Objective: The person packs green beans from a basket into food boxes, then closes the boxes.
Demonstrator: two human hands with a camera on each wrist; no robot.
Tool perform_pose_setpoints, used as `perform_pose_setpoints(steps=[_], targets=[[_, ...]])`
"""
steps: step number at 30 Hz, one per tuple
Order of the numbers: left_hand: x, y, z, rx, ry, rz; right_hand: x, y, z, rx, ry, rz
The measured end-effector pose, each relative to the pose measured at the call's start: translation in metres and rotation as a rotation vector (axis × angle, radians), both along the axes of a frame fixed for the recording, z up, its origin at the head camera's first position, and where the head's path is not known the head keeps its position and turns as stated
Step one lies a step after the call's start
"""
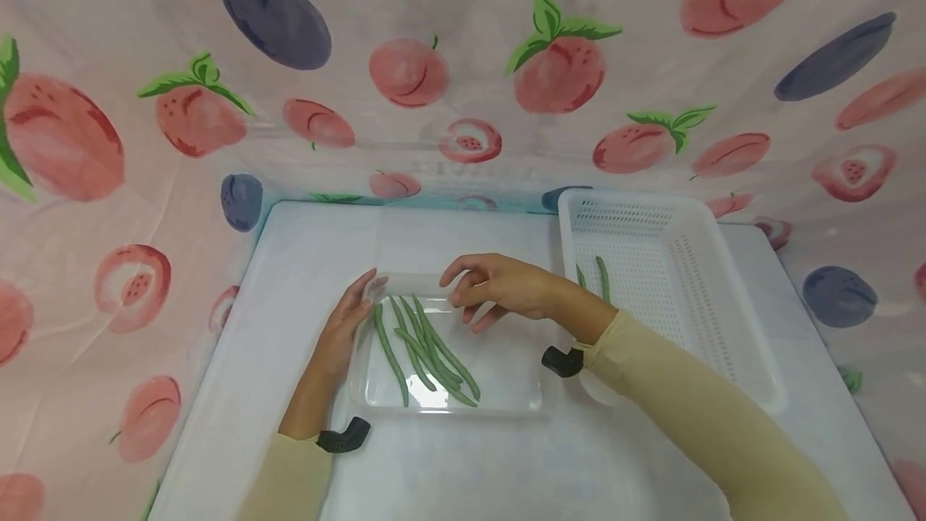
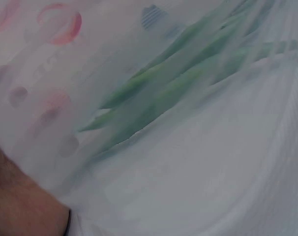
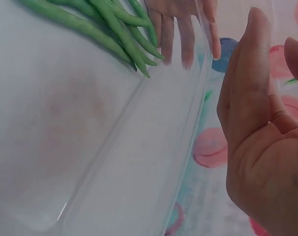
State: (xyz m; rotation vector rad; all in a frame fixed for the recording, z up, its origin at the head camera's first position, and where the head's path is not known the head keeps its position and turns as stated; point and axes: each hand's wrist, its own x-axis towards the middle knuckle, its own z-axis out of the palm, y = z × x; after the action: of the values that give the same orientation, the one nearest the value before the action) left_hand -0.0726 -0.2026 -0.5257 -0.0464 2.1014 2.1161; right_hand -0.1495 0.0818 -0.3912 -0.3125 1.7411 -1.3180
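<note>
A clear plastic container [image 1: 506, 392] stands on the white table with several green beans [image 1: 434, 356] lying in its left half. My left hand [image 1: 343, 332] rests along the container's left wall, its fingers fairly straight. Through the clear plastic, its fingers [image 3: 176, 37] also show in the right wrist view. Over the container's back right part hovers my right hand [image 1: 506, 288], fingers loosely bent and holding nothing. In the left wrist view the beans [image 2: 188, 73] appear hazy behind the container wall.
To the right stands a white perforated basket [image 1: 723, 296], with a couple of green beans [image 1: 604, 278] at its left side. The white table [image 1: 289, 264] meets a fruit-print cloth [image 1: 347, 87] at the back and sides. My right forearm crosses over the basket.
</note>
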Motion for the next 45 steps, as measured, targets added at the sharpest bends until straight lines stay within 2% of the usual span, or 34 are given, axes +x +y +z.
perform_pose_setpoints(steps=[7, 15, 21, 33, 45], targets=[[0.000, -0.001, -0.002, 0.014, 0.005, -0.003, -0.001, 0.025, 0.013, -0.035, 0.001, -0.065], [-0.001, -0.001, 0.000, -0.003, 0.009, 0.003, -0.010, 0.070, 0.030, -0.068, 0.034, -0.157], [-0.001, -0.002, -0.001, -0.016, 0.010, 0.012, -0.016, 0.109, 0.033, -0.069, 0.062, -0.222], [-0.001, -0.002, 0.000, -0.023, 0.016, 0.009, -0.025, 0.176, 0.023, -0.064, 0.082, -0.298], [-0.001, -0.002, -0.001, -0.012, 0.024, 0.011, -0.031, 0.215, -0.010, 0.048, 0.030, -0.385]])
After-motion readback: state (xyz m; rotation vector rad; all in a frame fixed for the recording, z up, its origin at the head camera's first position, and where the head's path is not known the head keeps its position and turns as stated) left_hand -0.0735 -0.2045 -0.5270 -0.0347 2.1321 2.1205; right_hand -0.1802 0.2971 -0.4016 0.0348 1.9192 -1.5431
